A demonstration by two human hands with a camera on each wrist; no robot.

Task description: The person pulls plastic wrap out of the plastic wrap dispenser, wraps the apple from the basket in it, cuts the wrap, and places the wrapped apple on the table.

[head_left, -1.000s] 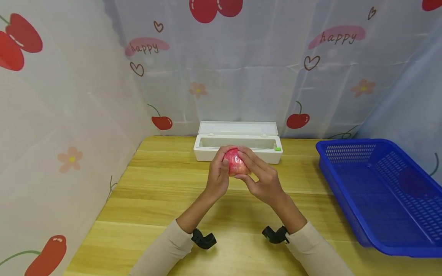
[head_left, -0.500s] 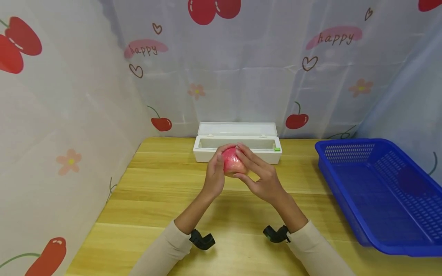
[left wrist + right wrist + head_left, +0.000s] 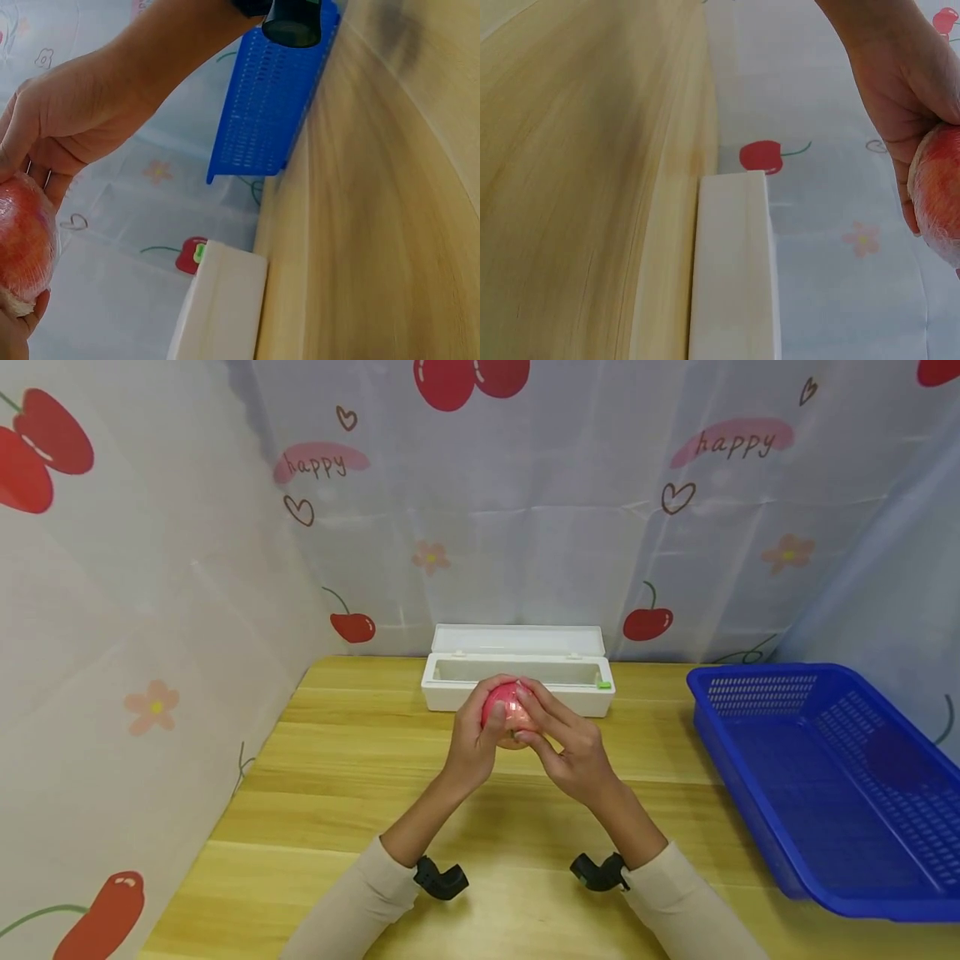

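Note:
A red and yellow apple (image 3: pixel 513 710) is wrapped in clear cling film, which shows wrinkled around it in the left wrist view. Both hands hold it above the table, in front of a long white box. My left hand (image 3: pixel 472 739) grips its left side, thumb across the near face. On the right, my right hand (image 3: pixel 576 750) pinches it between the fingers on top and the thumb low on the near side. In the right wrist view the apple (image 3: pixel 939 187) is cut off by the frame's edge. The palms hide parts of it.
Behind the hands stands the white box (image 3: pixel 517 700), lid raised, a green slider (image 3: pixel 604 685) at its right end. A blue plastic basket (image 3: pixel 757 827) takes up the table's right side. Printed curtains surround the wooden table (image 3: pixel 337 793).
The apple has turned in the hands, and more of its paler underside now faces the head camera. The left thumb has come over its near face; the right thumb has shifted slightly.

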